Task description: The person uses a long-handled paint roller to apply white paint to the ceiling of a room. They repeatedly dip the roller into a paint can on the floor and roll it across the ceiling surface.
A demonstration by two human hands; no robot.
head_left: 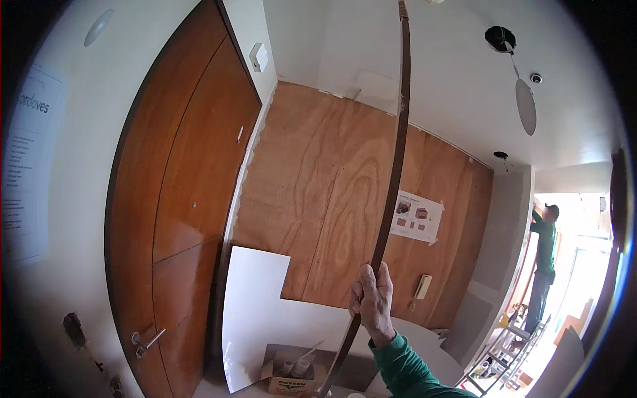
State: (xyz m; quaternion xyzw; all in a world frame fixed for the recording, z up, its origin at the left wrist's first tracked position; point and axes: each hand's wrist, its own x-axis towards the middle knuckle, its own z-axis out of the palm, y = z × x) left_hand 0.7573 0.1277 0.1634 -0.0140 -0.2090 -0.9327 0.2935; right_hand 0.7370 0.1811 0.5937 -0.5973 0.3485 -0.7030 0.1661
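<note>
My right hand (373, 302) is closed around a long, thin, dark brown pole (395, 156). The green sleeve of that arm enters from the lower right. Slightly tilted, the pole runs from the bottom edge up toward the white ceiling, and its upper end leaves the picture at the top. A lighter brown wrap shows near that end. Below my hand, the pole's lower part passes beside an open cardboard box (292, 385) with white cylindrical things in it. I cannot see my left hand.
A brown wooden door (186, 205) stands at left, beside a plywood wall (325, 199) with a taped sheet (417, 217) and a handset (423, 286). A white panel (255, 285) leans below. From a ceiling hole (499, 40) hangs a disc (525, 107). A person (545, 245) stands on a ladder (507, 348).
</note>
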